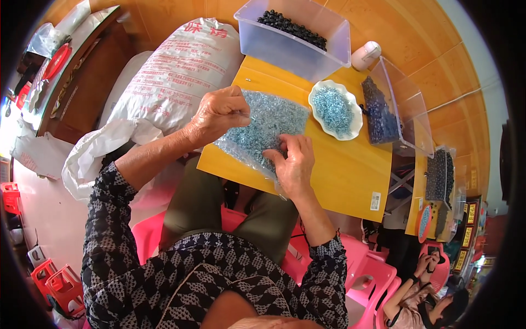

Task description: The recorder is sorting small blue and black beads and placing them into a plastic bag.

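A clear plastic bag (257, 123) full of small pale-blue beads lies on the yellow table (345, 175), its lower corner hanging over the near edge. My left hand (222, 114) is closed in a pinch at the bag's left side; whatever sits between its fingertips is too small to make out. On the bag's right side rests my right hand (295, 162), thumb and curled fingers gripping the plastic. Just beyond it, to the right, stands a white scalloped dish (356, 125) heaped with similar pale-blue beads (332, 109).
Black beads fill part of a clear tub (296, 52) at the back. Another tub (408, 104) with dark-blue beads stands right, near a pinkish-white bottle (366, 56). A large white sack (175, 71) leans at the left. A person (424, 299) holding a phone sits at lower right.
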Action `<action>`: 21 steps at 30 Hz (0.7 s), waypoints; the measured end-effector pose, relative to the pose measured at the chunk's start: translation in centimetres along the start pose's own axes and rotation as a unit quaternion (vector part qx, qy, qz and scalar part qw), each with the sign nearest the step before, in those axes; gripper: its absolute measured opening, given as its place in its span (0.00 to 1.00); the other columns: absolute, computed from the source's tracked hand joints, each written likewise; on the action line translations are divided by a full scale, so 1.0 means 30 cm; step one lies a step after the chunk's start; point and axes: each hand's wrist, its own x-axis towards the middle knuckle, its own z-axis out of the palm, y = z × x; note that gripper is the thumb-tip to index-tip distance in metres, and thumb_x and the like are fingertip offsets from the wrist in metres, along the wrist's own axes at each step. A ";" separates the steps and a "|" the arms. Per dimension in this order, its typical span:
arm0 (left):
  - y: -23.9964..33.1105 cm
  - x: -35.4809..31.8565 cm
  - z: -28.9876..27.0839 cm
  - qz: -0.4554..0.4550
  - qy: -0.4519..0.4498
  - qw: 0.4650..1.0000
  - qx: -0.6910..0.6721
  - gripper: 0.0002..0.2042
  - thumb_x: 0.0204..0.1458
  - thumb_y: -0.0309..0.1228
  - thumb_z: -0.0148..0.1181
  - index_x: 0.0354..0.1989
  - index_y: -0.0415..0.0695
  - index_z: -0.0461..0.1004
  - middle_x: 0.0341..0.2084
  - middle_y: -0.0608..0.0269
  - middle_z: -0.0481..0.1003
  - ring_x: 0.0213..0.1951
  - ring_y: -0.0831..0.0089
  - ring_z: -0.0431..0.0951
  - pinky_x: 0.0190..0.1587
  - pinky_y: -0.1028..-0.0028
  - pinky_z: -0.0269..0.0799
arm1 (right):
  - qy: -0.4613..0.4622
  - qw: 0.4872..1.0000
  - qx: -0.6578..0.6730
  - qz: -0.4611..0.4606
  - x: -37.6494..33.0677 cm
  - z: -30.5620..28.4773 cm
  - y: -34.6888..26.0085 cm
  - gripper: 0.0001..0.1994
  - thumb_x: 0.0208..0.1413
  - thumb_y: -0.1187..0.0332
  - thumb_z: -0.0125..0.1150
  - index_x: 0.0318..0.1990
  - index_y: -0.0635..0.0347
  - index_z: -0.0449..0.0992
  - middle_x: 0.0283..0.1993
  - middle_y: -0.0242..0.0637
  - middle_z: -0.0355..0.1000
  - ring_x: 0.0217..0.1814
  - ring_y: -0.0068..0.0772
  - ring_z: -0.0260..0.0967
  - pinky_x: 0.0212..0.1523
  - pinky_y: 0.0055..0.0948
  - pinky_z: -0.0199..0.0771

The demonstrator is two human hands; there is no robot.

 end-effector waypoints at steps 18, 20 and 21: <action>0.031 0.005 0.041 0.011 -0.121 0.986 0.114 0.06 0.36 0.26 0.63 0.23 0.41 0.74 0.19 0.56 0.73 0.26 0.62 0.76 0.29 0.68 0.69 | -0.109 0.954 0.189 0.204 0.015 -0.073 0.027 0.14 0.33 0.85 0.62 0.32 0.67 0.74 0.22 0.25 0.63 0.23 0.16 0.60 0.25 0.17 0.63; 0.028 -0.009 0.049 0.001 -0.112 0.994 0.002 0.06 0.36 0.25 0.63 0.23 0.40 0.73 0.19 0.56 0.73 0.25 0.62 0.75 0.29 0.68 0.68 | -0.108 0.947 0.227 0.199 0.008 -0.068 0.031 0.11 0.33 0.86 0.61 0.30 0.67 0.74 0.21 0.25 0.63 0.22 0.16 0.60 0.26 0.17 0.63; 0.031 -0.023 0.051 0.000 -0.104 0.995 -0.010 0.06 0.36 0.24 0.62 0.23 0.39 0.71 0.19 0.56 0.72 0.25 0.61 0.75 0.29 0.68 0.68 | -0.104 0.938 0.259 0.204 0.008 -0.060 0.032 0.09 0.34 0.86 0.60 0.27 0.66 0.74 0.21 0.25 0.63 0.22 0.16 0.60 0.26 0.16 0.63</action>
